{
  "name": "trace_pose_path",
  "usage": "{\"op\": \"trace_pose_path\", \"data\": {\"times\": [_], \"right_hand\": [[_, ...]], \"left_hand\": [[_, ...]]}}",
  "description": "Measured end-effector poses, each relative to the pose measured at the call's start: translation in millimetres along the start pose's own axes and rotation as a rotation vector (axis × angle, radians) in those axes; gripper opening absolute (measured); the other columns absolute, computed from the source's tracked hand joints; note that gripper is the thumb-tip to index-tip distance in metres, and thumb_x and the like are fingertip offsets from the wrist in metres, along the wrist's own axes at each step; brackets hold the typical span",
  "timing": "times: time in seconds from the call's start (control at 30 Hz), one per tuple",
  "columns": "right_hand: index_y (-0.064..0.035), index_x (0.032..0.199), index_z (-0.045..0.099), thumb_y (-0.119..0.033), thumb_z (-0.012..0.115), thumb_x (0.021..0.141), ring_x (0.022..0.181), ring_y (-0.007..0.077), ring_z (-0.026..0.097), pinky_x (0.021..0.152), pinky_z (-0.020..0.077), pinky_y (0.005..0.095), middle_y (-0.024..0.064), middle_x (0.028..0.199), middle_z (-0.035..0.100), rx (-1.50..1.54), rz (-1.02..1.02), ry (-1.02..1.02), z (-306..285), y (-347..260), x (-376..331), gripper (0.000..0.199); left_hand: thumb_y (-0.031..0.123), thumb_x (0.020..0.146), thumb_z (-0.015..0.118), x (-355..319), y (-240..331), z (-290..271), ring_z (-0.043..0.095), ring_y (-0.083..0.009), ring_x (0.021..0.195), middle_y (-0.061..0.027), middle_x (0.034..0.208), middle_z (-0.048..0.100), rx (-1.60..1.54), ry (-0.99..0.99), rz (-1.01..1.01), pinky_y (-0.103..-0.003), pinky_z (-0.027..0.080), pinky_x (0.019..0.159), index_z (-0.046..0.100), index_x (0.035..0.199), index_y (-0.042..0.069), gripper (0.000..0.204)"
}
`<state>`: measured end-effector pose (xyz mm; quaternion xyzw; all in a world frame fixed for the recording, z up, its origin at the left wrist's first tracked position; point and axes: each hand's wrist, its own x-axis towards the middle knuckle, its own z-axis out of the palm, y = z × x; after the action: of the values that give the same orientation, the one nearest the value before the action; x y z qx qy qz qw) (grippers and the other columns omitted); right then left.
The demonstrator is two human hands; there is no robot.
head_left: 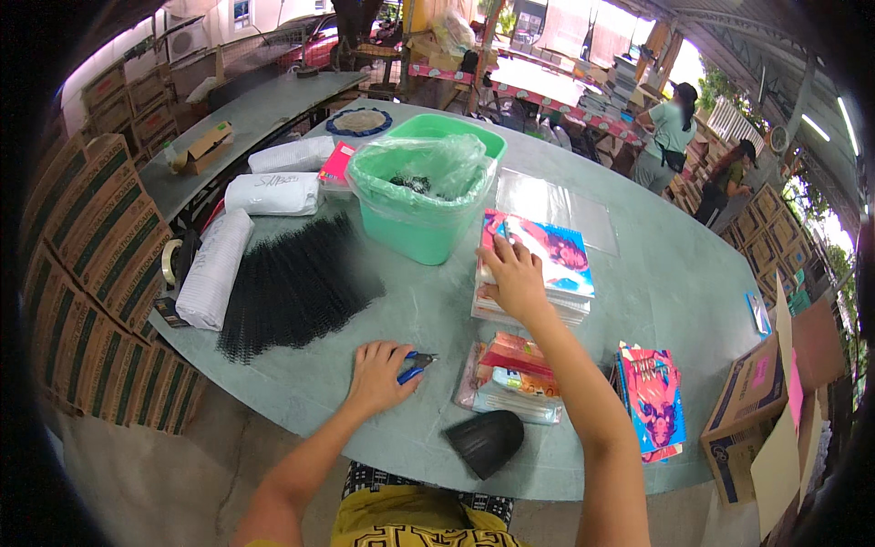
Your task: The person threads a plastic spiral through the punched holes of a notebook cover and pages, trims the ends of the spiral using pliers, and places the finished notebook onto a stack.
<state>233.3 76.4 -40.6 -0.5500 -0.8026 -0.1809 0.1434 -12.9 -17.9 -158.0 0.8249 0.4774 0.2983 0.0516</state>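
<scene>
My left hand [379,376] is closed around blue-handled cutters [416,366], their jaws pointing right, just above the table. On a thick stack of spiral notebooks [563,258] with blue and pink covers rests my right hand [515,276], its fingers apart on the top cover near the spiral edge. Closer to me lies a pile of plastic-wrapped packets [510,387]. A second, smaller pile of spiral notebooks [652,401] sits to the right, past my right forearm. Black plastic spiral coils [292,287] spread in a wide row left of my left hand.
A green bin [415,228] with a clear liner stands beyond my hands. White wrapped rolls [216,269] lie at the left, a dark curved object [488,442] at the near edge. An open carton [747,428] stands at the right. Two people [670,137] are in the background.
</scene>
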Motion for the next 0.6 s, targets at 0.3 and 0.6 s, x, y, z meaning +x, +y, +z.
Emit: {"op": "trace_pose_path", "data": {"times": [0.3, 0.6], "right_hand": [[-0.0167, 0.107, 0.057, -0.004, 0.057, 0.073, 0.092, 0.0284, 0.061, 0.069, 0.0512, 0.0397, 0.0066, 0.111, 0.059, 0.086, -0.156, -0.018, -11.8, 11.1, -14.8, 0.037], [-0.0272, 0.110, 0.061, -0.009, 0.058, 0.075, 0.080, 0.0268, 0.058, 0.064, 0.0516, 0.0385, 0.0059, 0.100, 0.056, -0.113, -0.168, -0.003, -7.9, 5.7, -14.9, 0.040]], "left_hand": [[0.036, 0.071, 0.069, -7.5, 0.0, -0.3, 0.045, -0.0305, 0.103, -0.0129, 0.107, 0.052, -0.003, 0.017, -0.004, -0.043, 0.031, 0.090, 0.056, 0.111, 0.007, 0.051], [0.033, 0.073, 0.067, -9.0, -0.5, 1.9, 0.045, -0.0324, 0.105, -0.0147, 0.108, 0.052, 0.077, 0.062, 0.043, -0.045, 0.034, 0.091, 0.057, 0.111, 0.006, 0.048]]}}
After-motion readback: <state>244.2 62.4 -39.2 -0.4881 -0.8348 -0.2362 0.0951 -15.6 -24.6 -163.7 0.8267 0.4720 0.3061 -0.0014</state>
